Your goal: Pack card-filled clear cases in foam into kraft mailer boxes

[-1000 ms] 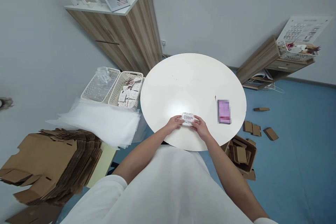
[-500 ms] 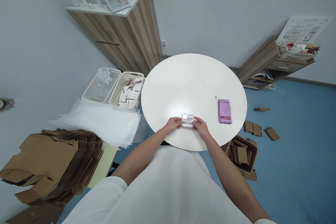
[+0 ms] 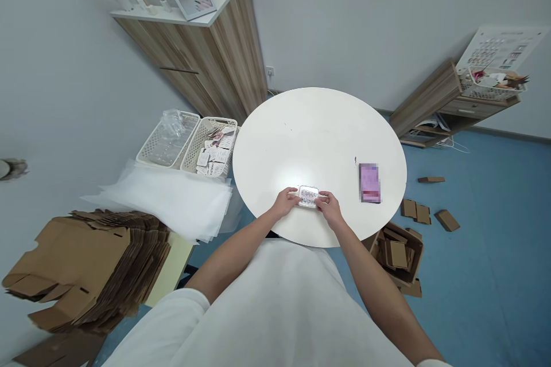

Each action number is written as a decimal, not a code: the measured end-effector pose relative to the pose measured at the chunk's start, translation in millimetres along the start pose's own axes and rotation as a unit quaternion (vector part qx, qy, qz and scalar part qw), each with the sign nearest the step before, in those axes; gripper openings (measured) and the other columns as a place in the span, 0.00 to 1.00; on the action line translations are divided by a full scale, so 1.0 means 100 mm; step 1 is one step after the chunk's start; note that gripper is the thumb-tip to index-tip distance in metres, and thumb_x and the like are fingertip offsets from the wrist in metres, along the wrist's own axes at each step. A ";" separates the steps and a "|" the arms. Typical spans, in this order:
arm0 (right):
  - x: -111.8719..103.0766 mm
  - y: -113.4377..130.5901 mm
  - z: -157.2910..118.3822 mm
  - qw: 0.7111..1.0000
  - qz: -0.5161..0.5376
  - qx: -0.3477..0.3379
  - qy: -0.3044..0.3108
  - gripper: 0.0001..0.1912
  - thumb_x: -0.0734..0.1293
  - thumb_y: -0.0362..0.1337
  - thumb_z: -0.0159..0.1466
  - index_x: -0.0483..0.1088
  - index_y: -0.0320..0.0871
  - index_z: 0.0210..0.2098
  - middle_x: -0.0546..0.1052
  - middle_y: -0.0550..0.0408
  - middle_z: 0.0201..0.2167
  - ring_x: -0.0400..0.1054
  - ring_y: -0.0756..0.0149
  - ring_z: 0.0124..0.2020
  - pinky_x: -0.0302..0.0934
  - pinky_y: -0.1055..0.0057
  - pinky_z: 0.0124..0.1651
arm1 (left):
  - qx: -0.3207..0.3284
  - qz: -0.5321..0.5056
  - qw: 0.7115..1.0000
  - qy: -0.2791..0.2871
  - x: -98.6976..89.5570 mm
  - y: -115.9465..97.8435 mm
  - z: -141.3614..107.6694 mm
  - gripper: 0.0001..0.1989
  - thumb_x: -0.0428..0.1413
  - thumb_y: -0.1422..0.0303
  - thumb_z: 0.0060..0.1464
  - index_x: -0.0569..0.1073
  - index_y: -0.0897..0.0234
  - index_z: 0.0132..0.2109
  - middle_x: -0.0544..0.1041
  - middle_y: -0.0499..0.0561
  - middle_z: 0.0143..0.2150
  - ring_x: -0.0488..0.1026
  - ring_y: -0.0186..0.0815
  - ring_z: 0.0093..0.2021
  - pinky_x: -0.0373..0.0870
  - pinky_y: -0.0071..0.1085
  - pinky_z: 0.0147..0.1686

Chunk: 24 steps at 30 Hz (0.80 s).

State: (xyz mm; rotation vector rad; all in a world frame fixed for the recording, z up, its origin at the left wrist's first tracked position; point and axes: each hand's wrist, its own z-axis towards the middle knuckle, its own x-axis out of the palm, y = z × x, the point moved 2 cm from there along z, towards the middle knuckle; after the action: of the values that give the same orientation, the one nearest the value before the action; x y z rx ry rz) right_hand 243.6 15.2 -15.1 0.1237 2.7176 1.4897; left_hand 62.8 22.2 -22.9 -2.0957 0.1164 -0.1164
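A small clear plastic case point(image 3: 308, 196) with rows of small pinkish pieces inside, which look like press-on nails, is at the near side of the round white table point(image 3: 318, 120). My left hand point(image 3: 286, 202) grips its left end, thumb at the lower corner and index finger by the upper one. On the opposite end, my right hand point(image 3: 330, 208) holds it the same way between thumb and fingers. Whether the case rests on the tabletop or is just above it, I cannot tell. To the right lies a purple rectangular item point(image 3: 369, 183), its surface blurred out.
Left of the table stand a white basket of cards point(image 3: 215, 152), a basket with clear plastic point(image 3: 167, 140), white sheets point(image 3: 172, 198) and stacked flat cardboard point(image 3: 86, 264). A carton of small brown boxes point(image 3: 398, 255) sits by the table's lower right edge, with more boxes on the floor.
The case stays between both hands at nearly the same spot. My left fingers have shifted slightly at its left end. The whole view has moved a little.
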 end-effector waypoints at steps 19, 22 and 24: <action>0.68 0.17 0.07 0.999 -0.050 -0.011 -0.013 0.23 0.68 0.42 0.46 0.64 0.46 0.42 0.67 0.53 0.40 0.64 0.67 0.37 0.61 0.69 0.41 | 0.045 0.114 0.987 -0.104 -0.41 -0.06 -0.03 0.25 0.54 0.70 0.47 0.63 0.62 0.54 0.65 0.53 0.43 0.65 0.34 0.40 0.60 0.28 0.43; 0.90 0.23 0.16 0.998 -0.062 -0.014 -0.002 0.24 0.67 0.42 0.47 0.64 0.47 0.43 0.67 0.54 0.39 0.63 0.68 0.34 0.62 0.69 0.39 | 0.036 0.081 0.988 -0.125 -0.58 -0.09 -0.01 0.26 0.54 0.73 0.45 0.62 0.62 0.54 0.65 0.54 0.45 0.64 0.36 0.42 0.61 0.28 0.42; 1.07 0.28 0.22 0.997 -0.072 -0.018 0.008 0.24 0.67 0.42 0.46 0.64 0.46 0.43 0.67 0.54 0.39 0.63 0.68 0.33 0.61 0.69 0.39 | 0.029 0.061 0.988 -0.138 -0.73 -0.12 0.00 0.27 0.53 0.75 0.44 0.62 0.62 0.54 0.64 0.55 0.47 0.64 0.37 0.45 0.61 0.27 0.41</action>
State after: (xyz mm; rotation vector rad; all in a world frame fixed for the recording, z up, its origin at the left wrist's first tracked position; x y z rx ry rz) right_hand 140.0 58.5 -3.3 -0.0837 2.6447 1.5050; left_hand -9.0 37.5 -15.3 -2.0189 0.0722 0.2408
